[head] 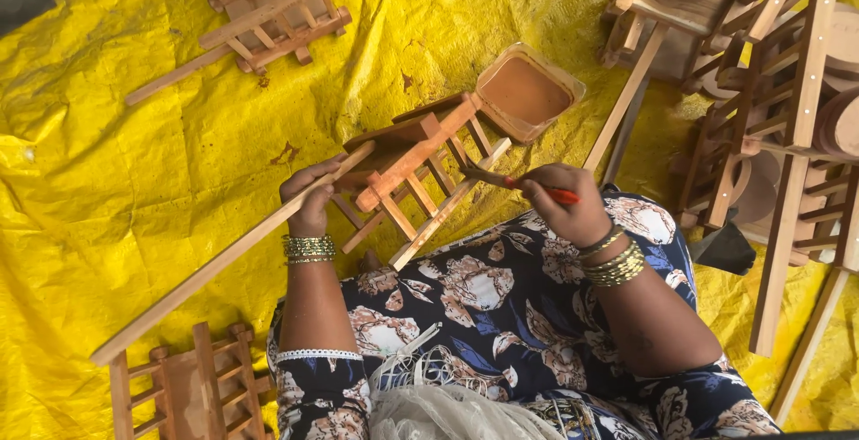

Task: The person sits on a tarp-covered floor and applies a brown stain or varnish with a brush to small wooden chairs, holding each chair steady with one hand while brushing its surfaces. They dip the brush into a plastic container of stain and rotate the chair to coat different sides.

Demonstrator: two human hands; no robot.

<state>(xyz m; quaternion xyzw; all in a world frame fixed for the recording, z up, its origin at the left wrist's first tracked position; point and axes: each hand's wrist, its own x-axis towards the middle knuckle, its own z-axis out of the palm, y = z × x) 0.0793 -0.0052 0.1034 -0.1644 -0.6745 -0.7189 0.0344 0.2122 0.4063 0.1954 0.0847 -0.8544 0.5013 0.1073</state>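
Yellow sheet covers the floor under your work. Your left hand is closed around the long handle of the wooden cart and holds it tilted above your lap. To the right, your right hand pinches a red-handled brush, its tip touching a rail of the frame. Behind the cart sits the paint tub. Keep the frame steady, make thin strokes along each rail, and turn it slowly.

Inspection of the head view finds no packages, labels, signs or screens — none on the floor covering. None appears among the wooden pieces either.
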